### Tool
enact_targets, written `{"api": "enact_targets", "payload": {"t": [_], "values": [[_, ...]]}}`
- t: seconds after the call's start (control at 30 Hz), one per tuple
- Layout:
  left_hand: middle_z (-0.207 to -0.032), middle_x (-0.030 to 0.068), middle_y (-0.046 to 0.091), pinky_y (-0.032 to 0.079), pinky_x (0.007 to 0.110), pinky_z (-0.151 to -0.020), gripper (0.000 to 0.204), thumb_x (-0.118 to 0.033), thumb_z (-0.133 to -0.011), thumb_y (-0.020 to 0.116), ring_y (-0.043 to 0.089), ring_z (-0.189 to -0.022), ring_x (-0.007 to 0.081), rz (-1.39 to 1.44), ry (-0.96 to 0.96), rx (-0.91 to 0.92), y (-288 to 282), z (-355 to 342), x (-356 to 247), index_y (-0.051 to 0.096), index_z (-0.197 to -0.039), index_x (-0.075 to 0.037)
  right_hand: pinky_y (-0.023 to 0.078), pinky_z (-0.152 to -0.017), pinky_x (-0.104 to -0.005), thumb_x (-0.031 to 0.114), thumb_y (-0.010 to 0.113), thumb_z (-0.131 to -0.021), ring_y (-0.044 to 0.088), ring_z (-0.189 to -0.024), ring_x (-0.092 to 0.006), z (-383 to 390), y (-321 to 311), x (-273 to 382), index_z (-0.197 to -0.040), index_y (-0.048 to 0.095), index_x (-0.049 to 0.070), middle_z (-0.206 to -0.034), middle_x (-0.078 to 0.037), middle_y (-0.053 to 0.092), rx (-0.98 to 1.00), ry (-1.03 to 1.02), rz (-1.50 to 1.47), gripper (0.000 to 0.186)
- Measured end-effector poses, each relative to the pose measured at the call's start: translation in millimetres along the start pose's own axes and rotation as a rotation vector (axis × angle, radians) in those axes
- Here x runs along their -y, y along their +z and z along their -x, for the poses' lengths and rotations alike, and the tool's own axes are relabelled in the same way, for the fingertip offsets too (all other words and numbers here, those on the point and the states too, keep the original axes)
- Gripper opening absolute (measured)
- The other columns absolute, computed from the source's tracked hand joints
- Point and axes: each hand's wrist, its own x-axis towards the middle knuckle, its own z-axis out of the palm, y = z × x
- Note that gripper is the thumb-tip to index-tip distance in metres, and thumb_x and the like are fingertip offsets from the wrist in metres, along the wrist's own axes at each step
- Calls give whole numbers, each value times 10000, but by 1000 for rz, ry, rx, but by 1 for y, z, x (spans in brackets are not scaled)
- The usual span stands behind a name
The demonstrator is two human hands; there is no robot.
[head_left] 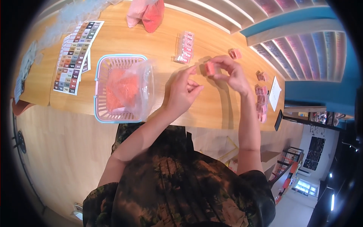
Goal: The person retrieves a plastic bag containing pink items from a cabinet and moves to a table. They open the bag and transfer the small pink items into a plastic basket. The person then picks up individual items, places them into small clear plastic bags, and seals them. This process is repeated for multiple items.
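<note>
Closest is the dark shirt (pixel 181 185) with a leafy print, and past it two bare arms reach over the wood counter (pixel 132 43). The right hand (pixel 231 73) has a small red box (pixel 210 69) pinched between the thumb and the tips of its fingers, up over the counter and to the right of the left hand. The left hand (pixel 181 89) is held up near it, its fingers partly bent, with a gap between thumb and pointer, and I see nothing in it. To the left is a basket (pixel 96 89) with a blue rim, and in it a clear bag (pixel 146 89) with lots of orange-pink stuff inside. Past the hands is a row of boxes (pixel 185 47), all lined up close. Over on the right are a lone box (pixel 234 53), a small bunch (pixel 261 75) and a longer line of boxes (pixel 261 103), near a white paper (pixel 275 92). I think the work is partway: many boxes are already put in groups, but the red box is not set down yet, and the bag in the basket looks far from used up. I can't tell if every box is full or how many are left to do
</note>
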Motion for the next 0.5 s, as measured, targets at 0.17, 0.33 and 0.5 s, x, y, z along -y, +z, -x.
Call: {"api": "enact_targets", "payload": {"t": [0.17,0.33,0.5], "values": [[-1228,137,558,573,260,-686,537,22,-845,721,684,-811,159,-199,25,60,4,1,13,517,-1341,-6,465,-1051,-368,-194,590,-760,543,-1285,-282,28,39,-5,-1300,589,-13,-1338,-158,547,-32,-73,292,569],[-1206,115,577,565,279,-701,493,34,-852,693,653,-791,155,-224,-26,-10,4,7,4,536,-1316,-27,534,-821,-385,253,793,-765,645,-928,-338,37,88,-3,-1226,591,-4,-1066,-191,644,-562,45,663,564],[-1159,104,596,553,293,-700,451,30,-852,695,641,-789,159,-320,-37,90,-21,48,-2,575,-1280,-46,533,-753,-386,297,789,-813,650,-809,-294,15,67,-1,-1014,621,10,-875,-156,673,-841,31,545,388]]}}
